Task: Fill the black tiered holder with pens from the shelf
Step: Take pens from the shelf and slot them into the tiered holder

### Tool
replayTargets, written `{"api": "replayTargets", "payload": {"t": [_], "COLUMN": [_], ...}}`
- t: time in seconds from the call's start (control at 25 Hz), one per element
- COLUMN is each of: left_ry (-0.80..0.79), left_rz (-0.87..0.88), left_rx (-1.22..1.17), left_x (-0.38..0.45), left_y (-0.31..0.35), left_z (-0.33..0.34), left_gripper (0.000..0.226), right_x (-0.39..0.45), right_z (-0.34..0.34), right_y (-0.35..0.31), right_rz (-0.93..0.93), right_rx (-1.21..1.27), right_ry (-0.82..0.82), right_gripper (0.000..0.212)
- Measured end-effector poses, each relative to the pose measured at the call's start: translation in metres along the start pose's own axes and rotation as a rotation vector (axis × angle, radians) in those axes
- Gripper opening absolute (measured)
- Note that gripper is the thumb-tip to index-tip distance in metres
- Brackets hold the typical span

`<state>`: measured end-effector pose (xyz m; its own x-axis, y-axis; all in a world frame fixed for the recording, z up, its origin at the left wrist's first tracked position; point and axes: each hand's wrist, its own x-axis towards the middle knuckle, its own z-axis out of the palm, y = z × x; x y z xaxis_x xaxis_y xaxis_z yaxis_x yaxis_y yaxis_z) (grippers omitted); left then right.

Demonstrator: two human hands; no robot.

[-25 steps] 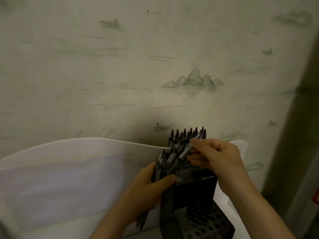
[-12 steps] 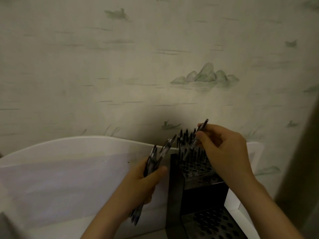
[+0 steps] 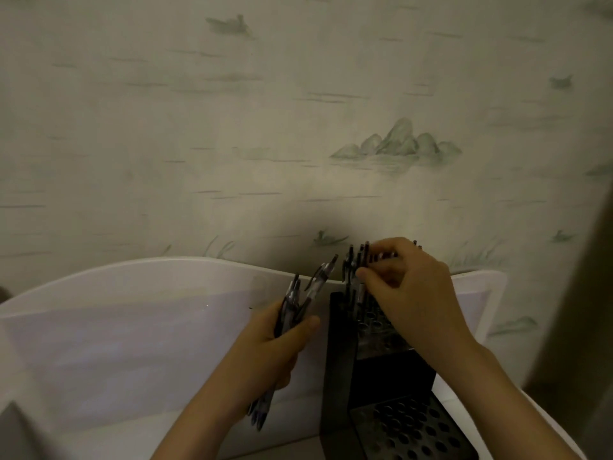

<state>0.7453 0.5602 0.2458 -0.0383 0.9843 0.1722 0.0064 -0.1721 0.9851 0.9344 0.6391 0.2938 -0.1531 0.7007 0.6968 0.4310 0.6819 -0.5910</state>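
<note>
Right hand (image 3: pixel 411 293), pinching one dark slim pen (image 3: pixel 381 257), has lowered onto the black perforated tiered holder's (image 3: pixel 341 360) upper tier at lower centre; left hand (image 3: pixel 278 346) clasps the spare pen bundle (image 3: pixel 298 300).

Your right hand (image 3: pixel 411 287) has dropped from its raised position onto the top tier of the black holder (image 3: pixel 341 360), lowering its single pen (image 3: pixel 381 257) among those already standing there.

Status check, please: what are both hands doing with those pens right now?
Left hand grips a bundle of pens. Right hand pinches one pen at the holder top tier. Lower tier holes bare. Nothing in the way.
</note>
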Motion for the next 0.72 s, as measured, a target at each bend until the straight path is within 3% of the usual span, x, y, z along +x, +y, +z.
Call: {"api": "replayTargets", "payload": {"t": [0.2, 0.52, 0.72], "left_ry": [-0.007, -0.029, -0.096], "left_rz": [0.004, -0.009, -0.015], "left_rx": [0.004, 0.013, 0.02], "left_x": [-0.003, -0.01, -0.013], "left_y": [0.0, 0.003, 0.01], "left_z": [0.001, 0.006, 0.022], "left_gripper": [0.027, 0.028, 0.03], "right_x": [-0.014, -0.02, -0.03], "right_z": [0.011, -0.003, -0.003], "right_y": [0.009, 0.005, -0.011], "right_rz": [0.114, 0.093, 0.164], "right_rx": [-0.004, 0.016, 0.349], "right_ry": [-0.002, 0.073, -0.145], "right_gripper": [0.013, 0.021, 0.026]}}
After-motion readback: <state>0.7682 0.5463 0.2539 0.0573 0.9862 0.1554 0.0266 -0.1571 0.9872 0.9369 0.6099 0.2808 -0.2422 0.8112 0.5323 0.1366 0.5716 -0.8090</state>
